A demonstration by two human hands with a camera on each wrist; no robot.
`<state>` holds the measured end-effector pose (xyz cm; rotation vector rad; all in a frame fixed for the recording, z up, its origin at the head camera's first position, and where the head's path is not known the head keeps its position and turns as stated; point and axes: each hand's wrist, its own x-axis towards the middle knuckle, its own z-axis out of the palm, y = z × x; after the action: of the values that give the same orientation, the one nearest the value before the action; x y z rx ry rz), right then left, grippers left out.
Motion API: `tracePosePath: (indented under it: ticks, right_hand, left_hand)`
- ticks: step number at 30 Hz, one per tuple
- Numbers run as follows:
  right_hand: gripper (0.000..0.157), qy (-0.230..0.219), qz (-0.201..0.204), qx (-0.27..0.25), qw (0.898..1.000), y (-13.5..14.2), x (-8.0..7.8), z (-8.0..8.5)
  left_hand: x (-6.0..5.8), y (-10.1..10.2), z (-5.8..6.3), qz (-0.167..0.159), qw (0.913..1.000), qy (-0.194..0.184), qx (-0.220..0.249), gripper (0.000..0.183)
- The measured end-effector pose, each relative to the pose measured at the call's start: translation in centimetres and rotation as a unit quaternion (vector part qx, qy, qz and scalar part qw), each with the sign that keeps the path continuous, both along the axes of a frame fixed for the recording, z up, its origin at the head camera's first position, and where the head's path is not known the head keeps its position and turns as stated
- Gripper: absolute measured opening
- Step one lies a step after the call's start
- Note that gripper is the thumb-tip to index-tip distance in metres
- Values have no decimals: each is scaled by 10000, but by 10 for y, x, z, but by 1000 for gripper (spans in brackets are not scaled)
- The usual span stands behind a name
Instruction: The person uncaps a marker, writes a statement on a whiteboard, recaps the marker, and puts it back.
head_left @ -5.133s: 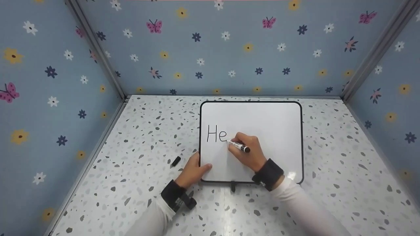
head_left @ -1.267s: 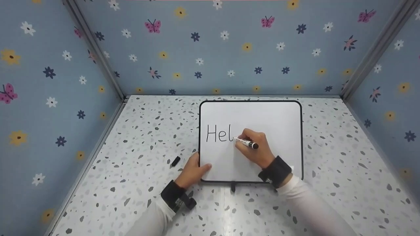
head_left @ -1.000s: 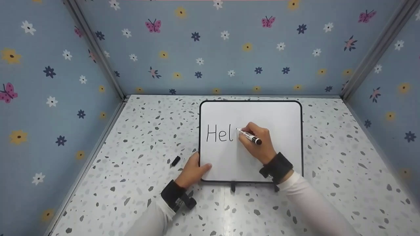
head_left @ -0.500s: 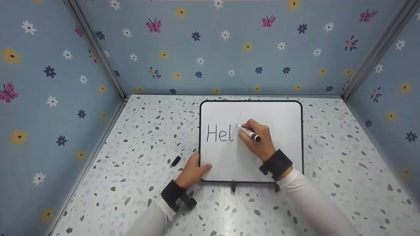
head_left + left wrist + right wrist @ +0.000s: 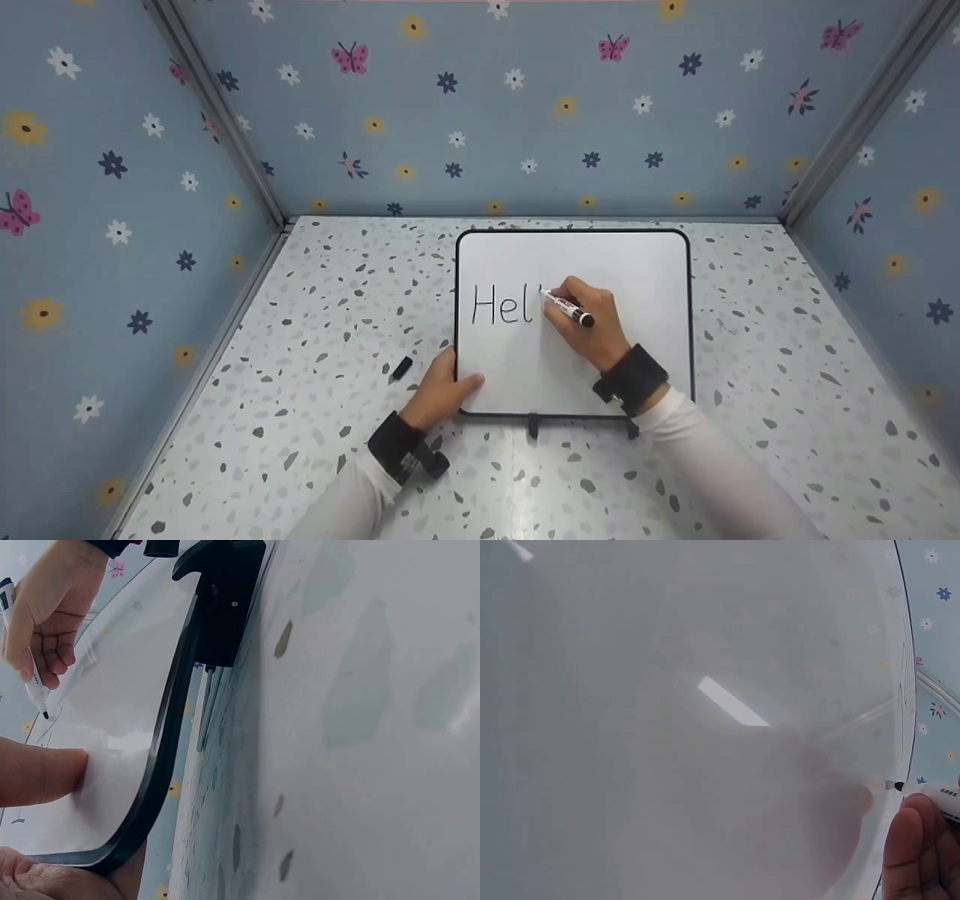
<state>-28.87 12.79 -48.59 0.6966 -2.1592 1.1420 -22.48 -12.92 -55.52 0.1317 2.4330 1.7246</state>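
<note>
A whiteboard (image 5: 510, 255) with a black rim is propped up on the table, bearing the black letters "Hel" and the top of another stroke. My right hand (image 5: 589, 322) pinches a white marker (image 5: 568, 307) with a black end, its tip touching the board just right of the "l". In the right wrist view the marker (image 5: 941, 799) shows between the fingertips. My left hand (image 5: 439, 390) grips the board's lower left edge, thumb on the front face; the left wrist view shows the other fingers partly hidden behind the board (image 5: 112, 787).
A black marker cap (image 5: 403, 368) lies on the speckled table (image 5: 315, 315) left of the board. Small black feet (image 5: 533, 427) stick out under the board's lower edge. Blue flowered panels (image 5: 525, 112) stand at the back and both sides.
The "l" after "He" was drawn. My right hand then moved right and up with the marker, and a short new stroke now starts beside the "l". My left hand stays put.
</note>
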Motion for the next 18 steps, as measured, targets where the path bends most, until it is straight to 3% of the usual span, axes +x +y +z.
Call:
tracePosePath:
  ticks: [18]
  right_hand:
    - [11, 22, 46, 3, 10000, 1, 7, -8]
  left_hand:
    - [-1, 1, 0, 82, 9998, -104, -121, 56]
